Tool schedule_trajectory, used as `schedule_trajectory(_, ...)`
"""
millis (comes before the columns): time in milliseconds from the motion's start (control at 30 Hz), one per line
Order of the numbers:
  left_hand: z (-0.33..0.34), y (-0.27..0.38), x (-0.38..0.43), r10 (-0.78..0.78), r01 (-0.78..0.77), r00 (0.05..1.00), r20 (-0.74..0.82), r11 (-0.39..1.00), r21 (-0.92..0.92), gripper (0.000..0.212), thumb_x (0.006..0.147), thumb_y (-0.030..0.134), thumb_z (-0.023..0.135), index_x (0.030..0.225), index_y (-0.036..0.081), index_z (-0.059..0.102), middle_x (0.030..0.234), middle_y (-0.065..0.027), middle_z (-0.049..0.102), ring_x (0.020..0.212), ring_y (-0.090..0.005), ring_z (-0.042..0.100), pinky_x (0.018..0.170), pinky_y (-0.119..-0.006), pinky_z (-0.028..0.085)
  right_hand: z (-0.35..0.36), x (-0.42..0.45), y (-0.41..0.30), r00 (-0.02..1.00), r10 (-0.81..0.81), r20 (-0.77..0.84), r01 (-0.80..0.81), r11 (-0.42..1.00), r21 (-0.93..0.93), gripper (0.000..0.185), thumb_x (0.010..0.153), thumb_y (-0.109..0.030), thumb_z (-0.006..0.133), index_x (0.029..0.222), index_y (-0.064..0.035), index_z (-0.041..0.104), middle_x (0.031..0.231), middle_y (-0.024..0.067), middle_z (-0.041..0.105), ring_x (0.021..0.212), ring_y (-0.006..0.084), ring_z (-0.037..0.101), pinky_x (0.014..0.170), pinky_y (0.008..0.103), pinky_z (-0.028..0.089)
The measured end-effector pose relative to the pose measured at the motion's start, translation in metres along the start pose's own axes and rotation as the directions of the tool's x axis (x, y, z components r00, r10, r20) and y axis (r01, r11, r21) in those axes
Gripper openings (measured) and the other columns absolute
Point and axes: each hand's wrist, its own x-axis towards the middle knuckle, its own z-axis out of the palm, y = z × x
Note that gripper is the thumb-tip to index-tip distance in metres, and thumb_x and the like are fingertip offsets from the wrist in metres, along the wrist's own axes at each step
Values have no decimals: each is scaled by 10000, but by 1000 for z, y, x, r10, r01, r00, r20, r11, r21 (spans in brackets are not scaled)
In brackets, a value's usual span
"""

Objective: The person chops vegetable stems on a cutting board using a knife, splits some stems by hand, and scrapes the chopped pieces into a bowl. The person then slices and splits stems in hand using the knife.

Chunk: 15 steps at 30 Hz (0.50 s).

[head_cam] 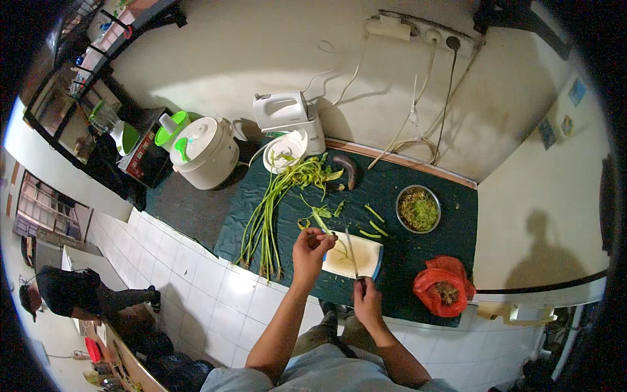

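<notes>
My left hand point(308, 252) pinches a green leafy stalk point(321, 220) at the near left corner of a white cutting board point(370, 252). In my right hand point(368, 301) is a knife point(351, 252), its blade pointing away from me over the board. Thin green scraps lie on the board. Just beyond it are several cut stem pieces point(375, 213) and a loose leaf point(339, 208). A bunch of long-stemmed leafy greens point(267, 210) stretches across the dark cloth to the left, roots towards me.
Right of the board stand a metal bowl point(439, 218) of chopped greens and a red plastic bag point(431, 286). An eggplant point(349, 169), a stand mixer point(294, 115) and a rice cooker point(208, 157) are at the back. Another person point(73, 294) is far left.
</notes>
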Motion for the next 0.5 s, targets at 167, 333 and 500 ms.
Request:
schedule_trajectory(167, 10, 44, -1, -46, 48, 998, 37, 998, -48, 124, 861, 28, 679, 939, -21, 597, 865, -64, 661, 825, -154, 664, 765, -277, 547, -49, 2, -99, 996, -72, -48, 84, 925, 371, 324, 1020, -198, 418, 1270, 6, 451, 640, 44, 531, 554, 157, 522, 598, 298, 469)
schedule_trajectory(333, 10, 75, -9, -45, 57, 989, 144, 995, -83, 204, 854, 25, 682, 1035, -53, 632, 921, -77, 688, 825, -145, 664, 772, -264, 538, -71, 10, -153, 955, -275, -112, 297, 895, 334, 409, 995, -186, 453, 1374, -33, 434, 681, 17, 556, 562, 94, 503, 549, 246, 419)
schedule_trajectory(500, 8, 105, -14, 38, -53, 979, 202, 996, 69, 195, 864, 4, 660, 1047, -59, 639, 951, -78, 689, 851, -128, 657, 788, -260, 531, -75, 18, -174, 922, -369, -118, 385, 904, 185, 446, 953, -228, 542, 1350, -33, 479, 726, 102, 623, 620, 192, 615, 600, 321, 479)
